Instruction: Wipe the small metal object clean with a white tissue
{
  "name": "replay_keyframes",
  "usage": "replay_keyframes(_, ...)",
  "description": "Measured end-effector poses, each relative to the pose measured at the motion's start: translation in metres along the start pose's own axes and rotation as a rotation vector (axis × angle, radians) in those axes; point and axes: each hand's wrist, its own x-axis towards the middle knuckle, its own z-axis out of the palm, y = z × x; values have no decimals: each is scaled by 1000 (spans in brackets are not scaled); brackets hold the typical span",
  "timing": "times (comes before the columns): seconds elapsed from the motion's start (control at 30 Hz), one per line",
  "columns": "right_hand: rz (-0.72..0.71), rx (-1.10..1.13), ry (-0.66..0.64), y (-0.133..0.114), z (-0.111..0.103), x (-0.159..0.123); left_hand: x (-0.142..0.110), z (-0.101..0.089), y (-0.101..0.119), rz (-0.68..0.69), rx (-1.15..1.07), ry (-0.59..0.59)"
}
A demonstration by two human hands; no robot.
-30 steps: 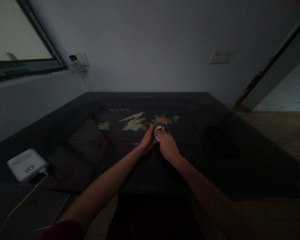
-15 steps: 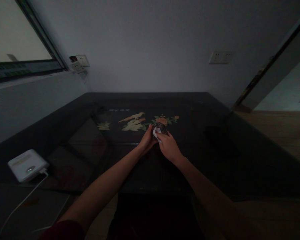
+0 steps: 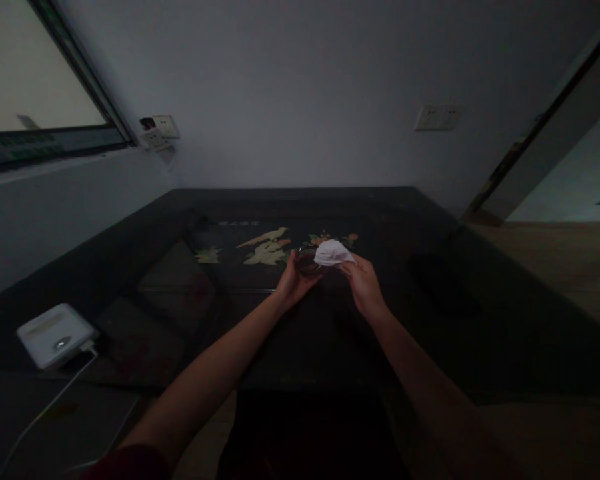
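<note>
A small round glass vessel with a shiny rim [image 3: 307, 260] is in my left hand [image 3: 295, 283], whose fingers wrap round its side and underside. Its mouth faces up toward me; whether it is a cup or a bowl is too dark to tell. Pinched between the fingers of my right hand [image 3: 365, 280] is a crumpled white tissue [image 3: 333, 253]. The tissue stands out beyond the fingertips and overlaps the vessel's right edge. Both hands are over the middle of a dark glossy table [image 3: 290, 347], in front of its bird-and-flower picture [image 3: 266, 250].
At the table's left lies a white box-shaped device [image 3: 57, 333] with a white cable [image 3: 55, 403]. A dark flat object [image 3: 443, 283] rests on the right side. The wall behind carries sockets [image 3: 437, 118], with a plugged-in adapter [image 3: 156, 138] at the left corner.
My right hand has drawn the tissue out of the vessel and moved right. The tissue now shows spread above the fingers. My left hand still holds the vessel, nearly in place.
</note>
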Motion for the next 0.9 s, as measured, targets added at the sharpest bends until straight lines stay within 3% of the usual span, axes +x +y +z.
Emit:
replay_keyframes(0.1,129,240,110,-1,-1,2,1,0,1,-10,-13,13)
replay_keyframes(0.2,187,331,177,2,-2,4,0,0,1,-3,3,10)
replay_keyframes(0.6,66,257,390,32,-26,24,-2,2,1,39,-32,-6)
replay_keyframes(0.73,55,238,400,36,-30,26,-5,2,3,-21,-103,-27)
replay_keyframes(0.9,105,197,296,34,-27,22,-12,3,2,-123,-110,-126)
